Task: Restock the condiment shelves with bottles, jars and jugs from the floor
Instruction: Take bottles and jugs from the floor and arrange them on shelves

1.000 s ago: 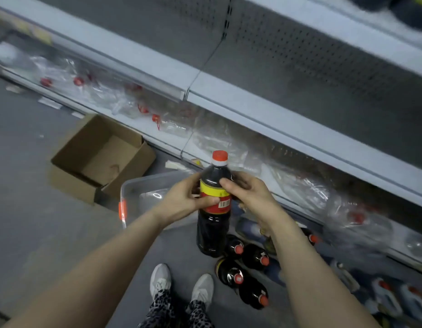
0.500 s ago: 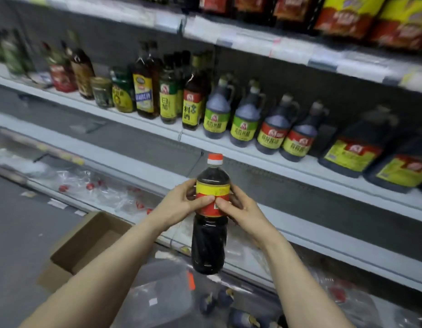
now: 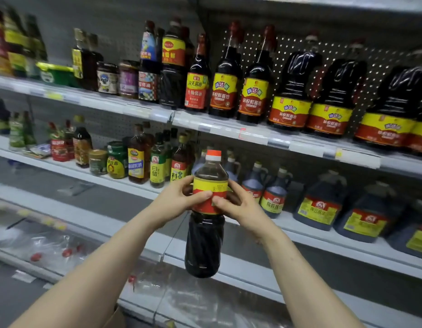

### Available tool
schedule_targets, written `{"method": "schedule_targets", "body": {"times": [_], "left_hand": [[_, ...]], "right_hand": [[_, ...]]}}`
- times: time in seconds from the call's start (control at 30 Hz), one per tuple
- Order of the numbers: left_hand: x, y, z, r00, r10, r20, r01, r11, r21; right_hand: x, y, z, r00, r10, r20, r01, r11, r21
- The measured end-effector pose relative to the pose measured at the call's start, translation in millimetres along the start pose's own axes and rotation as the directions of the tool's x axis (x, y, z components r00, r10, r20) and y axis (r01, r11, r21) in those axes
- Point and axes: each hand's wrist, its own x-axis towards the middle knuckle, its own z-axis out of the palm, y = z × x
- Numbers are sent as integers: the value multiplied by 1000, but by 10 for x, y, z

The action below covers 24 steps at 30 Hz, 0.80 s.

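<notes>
Head view, facing the condiment shelving. Holding a dark sauce bottle (image 3: pixel 206 235) upright in mid-air in front of the shelves, resting on none of them, orange cap (image 3: pixel 213 155) on top. Gripping it at the yellow-and-red label (image 3: pixel 208 197) from both sides: left hand (image 3: pixel 176 201) wrapped round the left flank with the thumb laid across the front, right hand (image 3: pixel 240 209) curled round the right flank, its thumb on the label just beside the left one.

Hanging with the base level with the white lip of the lower shelf (image 3: pixel 264 275) and the cap level with the row on the middle shelf (image 3: pixel 299 232). On that shelf, behind and just right of the right hand, blue-grey handled jugs (image 3: pixel 273 197); further right, larger dark jugs (image 3: pixel 321 204) set close to the front edge. Left of the left hand, tall oil and vinegar bottles (image 3: pixel 136 157) packed side by side, with green-lidded jars (image 3: pixel 116 162) beside them.

Above, upper shelf (image 3: pixel 228 130) lined along its edge with dark soy sauce bottles (image 3: pixel 225 91) and big red-labelled jugs (image 3: pixel 290 110), standing shoulder to shoulder. Under the forearms, a bare stretch of grey panel (image 3: pixel 98 202). Lowest down, clear plastic-wrapped packs (image 3: pixel 63 252) with red caps showing through.
</notes>
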Motion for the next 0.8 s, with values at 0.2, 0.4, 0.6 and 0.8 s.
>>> {"method": "schedule_targets", "body": {"times": [0.2, 0.4, 0.6, 0.8], "left_hand": [[339, 185, -358, 997, 57, 59, -61, 996, 68], [594, 361, -792, 989, 114, 93, -121, 989, 83], [723, 481, -1223, 983, 130, 126, -140, 987, 75], [859, 574, -1504, 975, 138, 171, -144, 989, 18]], "right_hand": [[337, -241, 86, 997, -46, -66, 45, 999, -16], [706, -470, 322, 985, -122, -123, 121, 993, -13], [979, -644, 608, 976, -164, -146, 159, 986, -50], [1208, -745, 812, 969, -169, -183, 168, 986, -18]]}}
